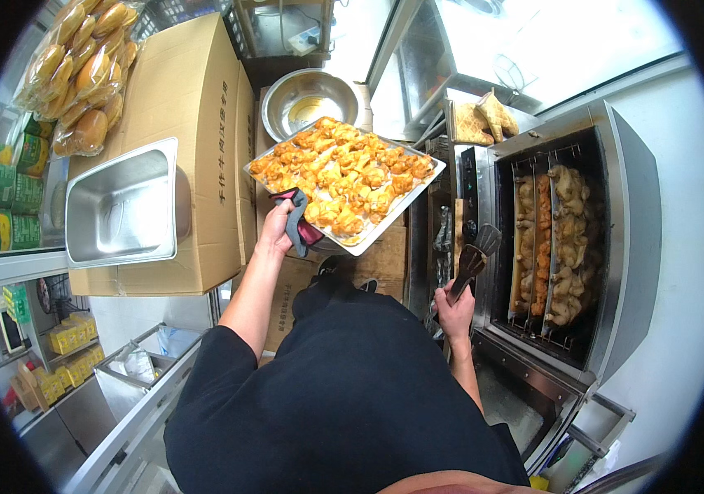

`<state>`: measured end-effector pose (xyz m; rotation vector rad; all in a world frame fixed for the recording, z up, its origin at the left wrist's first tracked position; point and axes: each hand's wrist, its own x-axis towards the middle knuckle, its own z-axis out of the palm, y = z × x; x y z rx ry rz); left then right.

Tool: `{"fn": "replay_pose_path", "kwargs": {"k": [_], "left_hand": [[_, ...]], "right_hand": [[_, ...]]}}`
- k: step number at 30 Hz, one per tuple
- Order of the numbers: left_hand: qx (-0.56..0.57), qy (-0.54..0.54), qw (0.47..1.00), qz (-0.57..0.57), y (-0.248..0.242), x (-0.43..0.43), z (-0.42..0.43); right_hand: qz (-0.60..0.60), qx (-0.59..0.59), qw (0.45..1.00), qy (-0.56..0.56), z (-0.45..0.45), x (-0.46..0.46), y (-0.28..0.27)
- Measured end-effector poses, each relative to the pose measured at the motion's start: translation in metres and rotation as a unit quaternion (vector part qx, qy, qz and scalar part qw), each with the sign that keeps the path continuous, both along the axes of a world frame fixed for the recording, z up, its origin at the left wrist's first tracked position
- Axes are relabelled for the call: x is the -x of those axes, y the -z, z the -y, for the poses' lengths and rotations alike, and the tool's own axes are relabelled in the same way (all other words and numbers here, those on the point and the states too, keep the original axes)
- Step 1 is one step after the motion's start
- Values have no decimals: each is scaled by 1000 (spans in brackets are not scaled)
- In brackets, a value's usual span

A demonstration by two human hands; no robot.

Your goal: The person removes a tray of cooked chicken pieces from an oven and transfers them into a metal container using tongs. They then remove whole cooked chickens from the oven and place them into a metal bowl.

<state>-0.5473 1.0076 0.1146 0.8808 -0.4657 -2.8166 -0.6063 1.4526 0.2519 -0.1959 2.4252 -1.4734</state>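
Note:
My left hand (275,232) grips the near left edge of a metal baking tray (398,223) through a folded dark cloth (300,226). Browned chicken pieces (345,173) cover the tray, which is held up in front of me. In my right hand (455,312) is a pair of dark food tongs (473,262), their slotted, spatula-like ends pointing up and away. To the right of the tongs stands an oven (627,204), its inside exposed. On its racks are pale whole chickens (568,247) and a row of orange-coloured chicken pieces (542,247).
Beyond the tray sits a steel bowl (277,114). A cardboard box (203,179) at left bears a deep steel pan (123,204) and bagged bread buns (89,74). Quilted oven mitts (484,120) lie near the oven's far corner. The oven's lowered door (512,395) juts out by my right forearm.

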Motion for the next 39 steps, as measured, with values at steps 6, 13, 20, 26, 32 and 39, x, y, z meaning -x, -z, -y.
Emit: {"fn": "replay_pose_path", "kwargs": {"k": [6,13,20,26,32,39], "left_hand": [[4,-1,1000,15,1,-4,-3],[-21,6,1000,13,-11,-6,-6],[50,-16,999,6,-37,3,-10],[119,-19,992,30,-55,6,-14],[120,-10,993,16,-59,4,-20],[67,2,998,11,-66,4,-23]], "right_hand": [[3,5,1000,21,5,-2,-3],[-10,2,1000,14,4,-2,-1],[-16,2,1000,-3,0,-2,5],[-28,-12,999,-10,3,-2,0],[-36,-8,999,-8,5,-2,-1],[-40,-40,998,-14,3,-5,2]]}}
